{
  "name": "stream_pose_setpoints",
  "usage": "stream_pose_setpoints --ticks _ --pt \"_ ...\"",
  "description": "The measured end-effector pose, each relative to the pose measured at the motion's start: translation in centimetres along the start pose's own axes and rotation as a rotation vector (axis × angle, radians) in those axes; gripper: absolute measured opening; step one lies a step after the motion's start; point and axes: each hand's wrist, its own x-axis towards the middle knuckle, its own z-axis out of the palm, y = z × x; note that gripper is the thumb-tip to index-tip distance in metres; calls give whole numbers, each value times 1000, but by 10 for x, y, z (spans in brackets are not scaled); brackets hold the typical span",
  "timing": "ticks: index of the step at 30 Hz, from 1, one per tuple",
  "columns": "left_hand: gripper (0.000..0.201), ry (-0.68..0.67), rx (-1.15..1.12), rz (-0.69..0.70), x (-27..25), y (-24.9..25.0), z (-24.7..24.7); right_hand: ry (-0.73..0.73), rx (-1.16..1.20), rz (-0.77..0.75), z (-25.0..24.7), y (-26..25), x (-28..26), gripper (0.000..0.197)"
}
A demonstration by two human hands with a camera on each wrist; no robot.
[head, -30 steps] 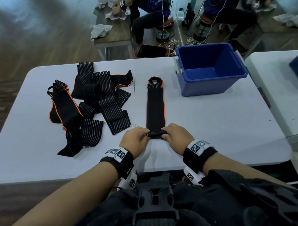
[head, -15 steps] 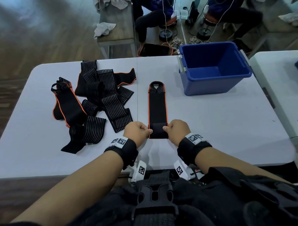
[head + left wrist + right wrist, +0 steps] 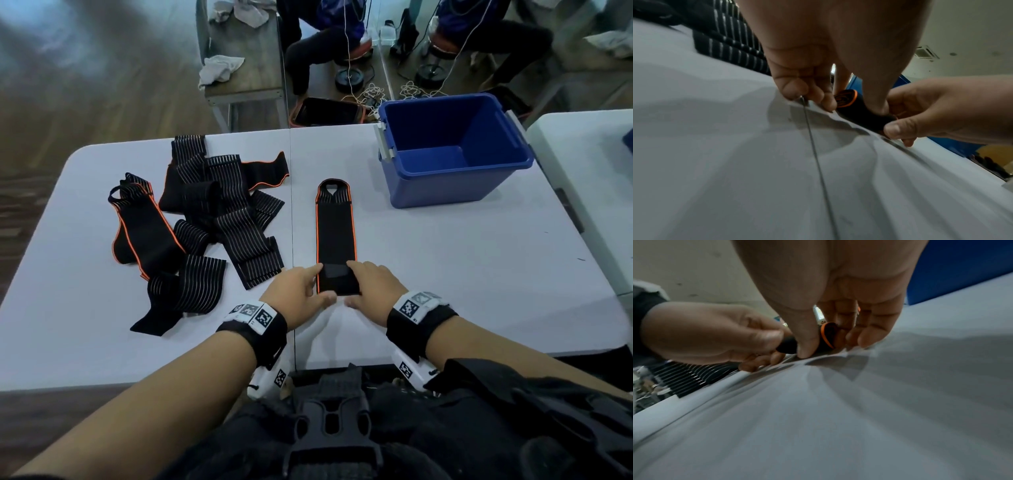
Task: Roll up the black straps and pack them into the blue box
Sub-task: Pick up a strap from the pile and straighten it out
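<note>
A black strap with orange edging (image 3: 335, 226) lies lengthwise on the white table (image 3: 445, 267), its loop end pointing away from me. Its near end is wound into a small roll (image 3: 338, 282). My left hand (image 3: 323, 284) pinches the roll's left side and my right hand (image 3: 352, 284) pinches its right side, thumbs behind and fingers in front. The left wrist view shows the roll (image 3: 859, 116) with its orange spiral end between both hands. The right wrist view shows the roll (image 3: 789, 345) the same way. The blue box (image 3: 452, 150) stands open at the far right.
A loose pile of several black straps (image 3: 205, 219), some striped and some orange-edged, lies on the left half of the table. A second white table (image 3: 589, 192) adjoins on the right. Beyond the far edge are a bench, cables and seated people.
The roll has grown and moved away from me along the strap, leaving less of it flat. Both hands travelled forward with it, and their fingers now reach over the roll.
</note>
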Motion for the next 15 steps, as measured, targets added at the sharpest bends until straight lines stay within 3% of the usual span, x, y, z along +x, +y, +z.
stream_pose_setpoints --ticks 2,3,8,11,15 --pt "73 -53 -9 -16 2 -5 -1 -4 32 2 -6 3 4 61" --pt "69 -36 -34 -49 5 -6 -2 3 76 -3 -8 4 6 55" --pt "21 50 -251 -206 20 -3 0 68 342 51 -15 12 12 15" --pt "30 13 -259 -267 24 3 -5 89 479 150 -18 15 19 33" --pt "45 -81 -172 -331 28 13 -8 61 354 210 -19 11 24 51"
